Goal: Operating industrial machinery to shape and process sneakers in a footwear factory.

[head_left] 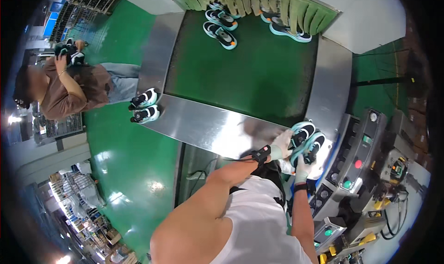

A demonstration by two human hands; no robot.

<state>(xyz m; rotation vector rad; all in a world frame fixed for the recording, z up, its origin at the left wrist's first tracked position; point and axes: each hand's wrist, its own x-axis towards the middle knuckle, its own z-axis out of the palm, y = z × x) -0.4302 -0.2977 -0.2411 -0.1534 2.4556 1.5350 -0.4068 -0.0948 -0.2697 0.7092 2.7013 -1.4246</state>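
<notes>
At the right end of the metal ledge I have a pair of black, white and mint-green sneakers side by side. My left hand (281,144), in a pale glove, grips the left sneaker (303,130) along its near side; some fingertips are hidden behind it. The right sneaker (315,142) is tilted, and my right hand (304,167), also gloved, closes round its near end. Both hands are close together, beside the control panel. Another matching pair of sneakers (145,105) stands on the ledge's left corner, apart from my hands.
Beyond the steel ledge (199,120) lies a green conveyor belt (240,74) carrying several similar sneakers (220,34) near a strip curtain (259,2). A control panel (356,153) with buttons borders my right side. At left, a person (69,88) in brown holds shoes.
</notes>
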